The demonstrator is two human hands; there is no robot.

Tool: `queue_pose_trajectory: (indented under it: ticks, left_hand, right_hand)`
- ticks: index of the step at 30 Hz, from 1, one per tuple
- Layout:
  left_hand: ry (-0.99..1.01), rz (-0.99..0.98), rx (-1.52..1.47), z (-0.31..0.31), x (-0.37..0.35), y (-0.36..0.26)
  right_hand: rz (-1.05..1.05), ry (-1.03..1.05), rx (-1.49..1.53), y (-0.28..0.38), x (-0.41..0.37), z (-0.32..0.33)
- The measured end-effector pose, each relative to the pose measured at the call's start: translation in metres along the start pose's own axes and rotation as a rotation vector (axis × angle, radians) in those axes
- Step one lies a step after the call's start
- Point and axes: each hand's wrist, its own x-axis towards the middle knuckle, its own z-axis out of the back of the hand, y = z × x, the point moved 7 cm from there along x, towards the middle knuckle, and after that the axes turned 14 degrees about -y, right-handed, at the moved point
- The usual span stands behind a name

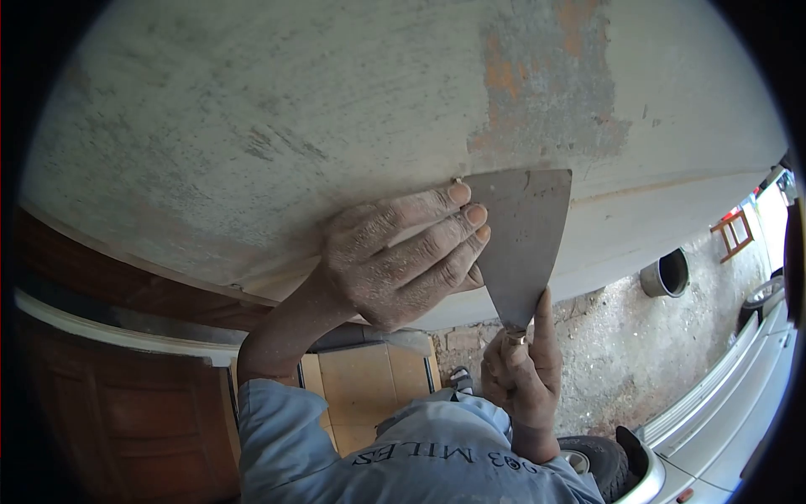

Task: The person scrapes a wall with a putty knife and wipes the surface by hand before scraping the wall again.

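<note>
My right hand (525, 370) is closed around the handle of a putty knife (525, 227), its forefinger stretched along the edge of the wide grey blade. The blade points up toward a curved, pale panel (277, 109). At the blade's left edge are the fingertips of my dusty left hand (403, 256), which is bent with the thumb tucked below the fingers. A small brownish bit shows just above its forefinger; whatever the fingers hold is hidden behind them. Grey and orange show through a worn patch (550, 80) above the blade.
Below the panel at left is a brown panelled door (126, 412), with tan tiles (357, 382) beside it. A dark bucket (666, 273) and a wooden stool (735, 235) stand on the rough floor. A white vehicle (730, 403) is at lower right.
</note>
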Motion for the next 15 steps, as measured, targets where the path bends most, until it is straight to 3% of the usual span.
queue_pose_trajectory:
  ticks: [12, 15]
  left_hand:
    - [-0.113, -0.014, 0.003, 0.0037, 0.0089, 0.0061]
    - [-0.001, -0.017, 0.021, 0.0003, 0.0049, 0.0004]
  right_hand:
    - [-0.012, -0.010, -0.002, 0.0003, 0.0007, -0.0024]
    - [-0.006, -0.023, 0.004, 0.0003, 0.0004, 0.0007]
